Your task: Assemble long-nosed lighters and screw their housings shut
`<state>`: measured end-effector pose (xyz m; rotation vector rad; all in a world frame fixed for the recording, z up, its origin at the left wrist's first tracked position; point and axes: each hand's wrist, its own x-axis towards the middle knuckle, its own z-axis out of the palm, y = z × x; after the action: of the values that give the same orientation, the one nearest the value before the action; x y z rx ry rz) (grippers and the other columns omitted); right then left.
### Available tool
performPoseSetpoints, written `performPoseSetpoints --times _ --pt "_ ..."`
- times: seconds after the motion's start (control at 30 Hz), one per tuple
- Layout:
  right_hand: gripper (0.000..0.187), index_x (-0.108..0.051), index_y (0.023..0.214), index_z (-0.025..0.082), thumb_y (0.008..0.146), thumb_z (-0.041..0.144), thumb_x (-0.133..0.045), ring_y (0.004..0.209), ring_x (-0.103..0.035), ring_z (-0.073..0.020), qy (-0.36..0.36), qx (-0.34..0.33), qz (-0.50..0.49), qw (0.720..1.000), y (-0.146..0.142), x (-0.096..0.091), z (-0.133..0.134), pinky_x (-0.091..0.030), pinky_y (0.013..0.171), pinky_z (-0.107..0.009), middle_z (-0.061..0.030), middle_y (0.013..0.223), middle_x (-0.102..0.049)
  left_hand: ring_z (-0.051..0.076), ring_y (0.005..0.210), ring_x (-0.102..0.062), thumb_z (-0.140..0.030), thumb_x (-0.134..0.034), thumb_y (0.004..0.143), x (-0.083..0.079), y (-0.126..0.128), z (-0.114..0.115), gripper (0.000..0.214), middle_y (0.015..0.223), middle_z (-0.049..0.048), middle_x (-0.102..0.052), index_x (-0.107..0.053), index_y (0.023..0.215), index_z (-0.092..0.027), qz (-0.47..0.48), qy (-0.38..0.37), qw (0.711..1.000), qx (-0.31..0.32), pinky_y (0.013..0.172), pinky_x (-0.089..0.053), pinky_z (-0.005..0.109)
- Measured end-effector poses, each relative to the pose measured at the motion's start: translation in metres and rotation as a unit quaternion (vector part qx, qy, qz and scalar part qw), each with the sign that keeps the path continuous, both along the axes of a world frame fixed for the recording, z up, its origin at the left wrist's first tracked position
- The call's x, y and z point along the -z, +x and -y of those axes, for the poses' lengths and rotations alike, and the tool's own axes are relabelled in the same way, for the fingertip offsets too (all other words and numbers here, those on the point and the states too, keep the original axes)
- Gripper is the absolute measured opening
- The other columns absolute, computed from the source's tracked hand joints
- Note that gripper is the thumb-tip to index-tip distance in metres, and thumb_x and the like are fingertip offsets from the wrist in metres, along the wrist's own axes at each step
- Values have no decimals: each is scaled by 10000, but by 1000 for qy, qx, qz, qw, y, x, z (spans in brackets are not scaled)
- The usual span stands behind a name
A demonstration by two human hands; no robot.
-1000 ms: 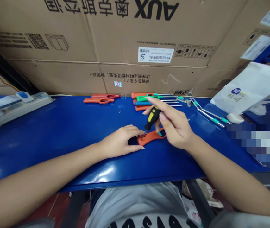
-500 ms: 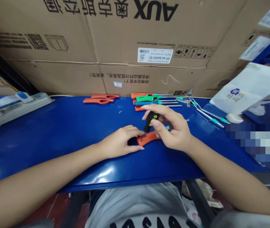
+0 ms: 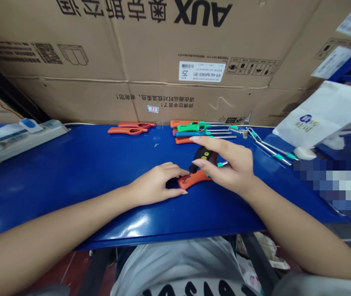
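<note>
An orange lighter handle (image 3: 194, 178) lies on the blue table (image 3: 70, 172) in front of me. My left hand (image 3: 155, 183) rests over its near end, fingers curled and pressing it down. My right hand (image 3: 227, 164) grips a small black and yellow screwdriver (image 3: 200, 157), tilted low, with its tip set into the orange handle near my left fingertips.
At the table's back lie two orange handles (image 3: 130, 128), a row of orange, green and blue lighters (image 3: 194, 130) and loose metal rods with green tips (image 3: 270, 149). Big cardboard boxes (image 3: 175, 61) wall the back. A white bag (image 3: 323, 113) sits right, a tray (image 3: 17, 137) left.
My right hand has lowered and tilted the screwdriver from nearly upright to a flat slant, its tip staying in the orange handle. My left hand has not moved.
</note>
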<state>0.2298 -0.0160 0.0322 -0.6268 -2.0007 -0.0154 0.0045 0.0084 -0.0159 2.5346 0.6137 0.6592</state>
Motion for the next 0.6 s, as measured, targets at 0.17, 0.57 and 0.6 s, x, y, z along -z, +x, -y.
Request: performPoseSetpoints --times 0.17,0.57,0.6 --pt "375 -604 1365 242 1009 232 -487 853 -717 -167 -86 -58 -14 994 -2 -4 2 -614 744 -320 -67 1168 -736 231 996 -660 -376 -748 877 -2 0 1 330 1047 76 -717 -665 1129 -180 -3 0 1000 -8 917 -517 359" --pt "318 -667 1276 233 972 302 -599 689 -661 -137 -105 -31 -54 993 -6 -1 3 -605 649 -299 -61 1050 -743 223 984 -653 -324 -759 871 -2 1 1 312 1042 69 -712 -654 1124 -173 -10 -10 1000 -10 899 -506 345" --pt "310 -689 1238 242 937 307 -658 651 -637 -131 -77 -14 -52 996 -6 -1 2 -606 655 -305 -48 998 -745 224 992 -654 -324 -757 873 -2 1 1 310 1050 71 -711 -654 1125 -174 -9 -10 1000 -9 906 -505 348"
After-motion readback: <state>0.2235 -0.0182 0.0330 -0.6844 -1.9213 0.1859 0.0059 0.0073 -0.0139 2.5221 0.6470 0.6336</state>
